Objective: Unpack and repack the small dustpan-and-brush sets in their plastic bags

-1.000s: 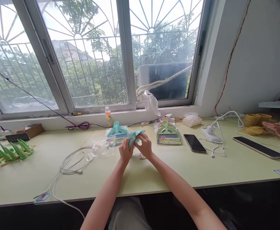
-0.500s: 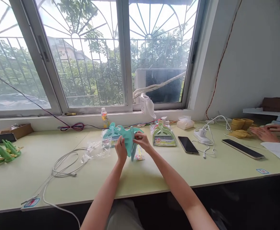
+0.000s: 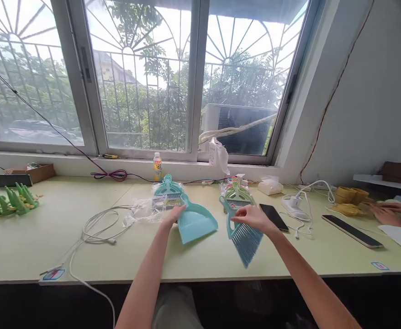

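Both forearms, left (image 3: 147, 274) and right (image 3: 303, 269), are bare and extend forward over the tabletop (image 3: 118, 256), angled inward. The left hand (image 3: 173, 216) is closed in a grip, its wrist nearly in line with the forearm. The right hand (image 3: 255, 218) is held back upward; its fingers point toward the left side and are bent against the thumb. The hands are apart, not touching.

Daylight glares through the window (image 3: 145, 91) beyond my hands (image 3: 173, 217), washing out the sky; the bench (image 3: 118, 256) around them is bright, darkness sits below, and the edges bend.
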The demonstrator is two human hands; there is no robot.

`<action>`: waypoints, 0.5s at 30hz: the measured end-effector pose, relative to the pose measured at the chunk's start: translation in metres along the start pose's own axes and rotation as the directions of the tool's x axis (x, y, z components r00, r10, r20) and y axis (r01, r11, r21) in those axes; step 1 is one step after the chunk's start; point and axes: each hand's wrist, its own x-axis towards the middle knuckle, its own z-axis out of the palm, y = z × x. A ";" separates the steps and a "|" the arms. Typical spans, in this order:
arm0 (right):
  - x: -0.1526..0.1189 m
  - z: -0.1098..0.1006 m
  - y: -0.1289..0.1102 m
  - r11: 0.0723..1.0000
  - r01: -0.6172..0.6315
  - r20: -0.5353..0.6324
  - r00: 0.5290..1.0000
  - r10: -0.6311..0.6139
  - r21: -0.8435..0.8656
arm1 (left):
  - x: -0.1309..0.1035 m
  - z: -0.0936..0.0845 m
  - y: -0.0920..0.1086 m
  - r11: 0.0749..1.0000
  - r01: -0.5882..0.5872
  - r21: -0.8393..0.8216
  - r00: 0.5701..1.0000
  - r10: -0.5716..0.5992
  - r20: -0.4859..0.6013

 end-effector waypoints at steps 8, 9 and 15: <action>-0.012 0.069 0.019 0.919 -0.139 -0.005 0.989 0.147 -0.369 | -0.019 0.007 0.007 0.811 -0.168 0.560 0.982 0.188 0.021; -0.011 0.072 0.019 0.920 -0.146 -0.008 0.988 0.154 -0.364 | -0.019 0.008 0.005 0.783 -0.181 0.594 0.980 0.193 0.045; 0.000 0.051 0.010 0.927 -0.229 -0.112 0.972 0.205 -0.296 | -0.011 0.012 -0.004 0.803 -0.172 0.570 0.983 0.182 0.040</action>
